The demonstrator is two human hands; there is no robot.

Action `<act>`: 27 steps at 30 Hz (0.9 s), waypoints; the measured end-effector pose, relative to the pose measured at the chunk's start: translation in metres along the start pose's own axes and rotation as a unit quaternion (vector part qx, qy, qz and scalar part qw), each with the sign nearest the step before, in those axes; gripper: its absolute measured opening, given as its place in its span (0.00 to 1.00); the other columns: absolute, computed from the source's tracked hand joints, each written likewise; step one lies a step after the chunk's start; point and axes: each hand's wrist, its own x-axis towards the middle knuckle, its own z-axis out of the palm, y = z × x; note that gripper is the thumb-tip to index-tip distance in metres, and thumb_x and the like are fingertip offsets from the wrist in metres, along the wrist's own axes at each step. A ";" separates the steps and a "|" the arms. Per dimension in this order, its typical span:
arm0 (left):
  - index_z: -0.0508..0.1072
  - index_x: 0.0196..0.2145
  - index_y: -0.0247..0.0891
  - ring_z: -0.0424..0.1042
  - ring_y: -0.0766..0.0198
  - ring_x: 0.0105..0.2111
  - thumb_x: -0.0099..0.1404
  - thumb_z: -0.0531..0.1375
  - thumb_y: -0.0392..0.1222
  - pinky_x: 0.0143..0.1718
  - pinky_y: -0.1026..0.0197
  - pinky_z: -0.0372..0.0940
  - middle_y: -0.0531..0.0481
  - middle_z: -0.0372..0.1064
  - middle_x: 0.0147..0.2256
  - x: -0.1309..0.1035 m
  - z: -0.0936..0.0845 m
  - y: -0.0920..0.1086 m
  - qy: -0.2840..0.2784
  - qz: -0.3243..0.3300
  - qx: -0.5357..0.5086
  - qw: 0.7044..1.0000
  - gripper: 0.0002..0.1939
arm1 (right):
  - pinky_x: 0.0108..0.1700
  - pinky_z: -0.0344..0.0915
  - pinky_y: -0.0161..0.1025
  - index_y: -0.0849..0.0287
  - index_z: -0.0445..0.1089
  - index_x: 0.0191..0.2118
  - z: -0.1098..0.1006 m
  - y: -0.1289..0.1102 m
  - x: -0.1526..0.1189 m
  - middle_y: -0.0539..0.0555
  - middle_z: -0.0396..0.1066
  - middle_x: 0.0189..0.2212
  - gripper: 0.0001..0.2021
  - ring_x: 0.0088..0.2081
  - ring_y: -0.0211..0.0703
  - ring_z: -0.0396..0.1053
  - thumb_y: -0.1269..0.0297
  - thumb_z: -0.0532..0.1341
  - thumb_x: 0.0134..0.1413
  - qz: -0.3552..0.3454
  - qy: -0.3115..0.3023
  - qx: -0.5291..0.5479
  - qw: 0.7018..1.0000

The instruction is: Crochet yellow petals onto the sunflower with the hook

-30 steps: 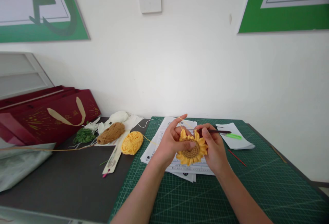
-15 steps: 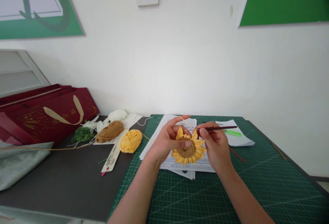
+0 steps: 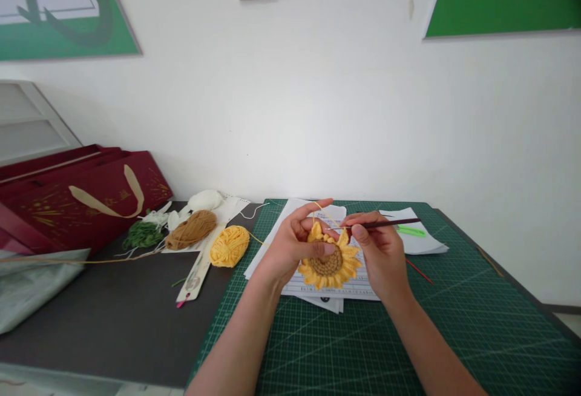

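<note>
A crocheted sunflower [image 3: 327, 263] with a brown centre and yellow petals is pinched in my left hand [image 3: 290, 240], the thumb lying across its centre. Yellow yarn loops over the raised index finger of that hand. My right hand [image 3: 380, 254] grips a dark-handled crochet hook [image 3: 394, 223]; the thin metal tip points left, at the flower's upper petals. Yarn runs from the finger down to the petal near the hook. A yellow yarn ball [image 3: 229, 246] rests left of my hands, with its strand leading towards them.
Printed papers [image 3: 272, 250] lie under my hands on a green cutting mat [image 3: 318, 347]. Brown yarn [image 3: 190, 231], green yarn [image 3: 143, 235] and white yarn [image 3: 205, 200] sit left, beside a red gift bag [image 3: 91, 202]. A bright green cutter [image 3: 411, 231] and a red stick [image 3: 418, 270] lie right.
The view has shifted slightly. The flower sits a little further left and shows more of its centre. Both hands keep their grips, and the hook stays at the upper petals.
</note>
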 end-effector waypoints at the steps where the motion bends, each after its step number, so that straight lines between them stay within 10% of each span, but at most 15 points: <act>1: 0.73 0.59 0.41 0.76 0.65 0.31 0.46 0.75 0.25 0.37 0.65 0.68 0.52 0.80 0.31 0.000 0.000 0.001 -0.003 -0.005 -0.001 1.000 0.43 | 0.33 0.70 0.39 0.53 0.77 0.34 0.000 0.000 0.000 0.52 0.76 0.33 0.06 0.31 0.41 0.71 0.58 0.68 0.58 -0.001 -0.003 0.000 1.000; 15: 0.74 0.58 0.40 0.74 0.66 0.28 0.48 0.74 0.26 0.33 0.65 0.68 0.52 0.78 0.31 -0.003 -0.001 0.006 -0.003 -0.031 0.024 0.999 0.38 | 0.32 0.69 0.36 0.54 0.75 0.34 -0.005 -0.003 0.000 0.50 0.73 0.29 0.08 0.30 0.39 0.70 0.57 0.71 0.53 0.087 -0.083 -0.005 0.993; 27: 0.72 0.57 0.36 0.73 0.67 0.28 0.45 0.77 0.32 0.35 0.64 0.67 0.54 0.78 0.28 -0.002 0.015 -0.001 0.118 -0.011 0.072 0.990 0.41 | 0.36 0.69 0.36 0.53 0.73 0.33 -0.003 -0.002 -0.002 0.48 0.71 0.29 0.07 0.32 0.39 0.69 0.60 0.71 0.53 0.077 -0.060 -0.037 0.995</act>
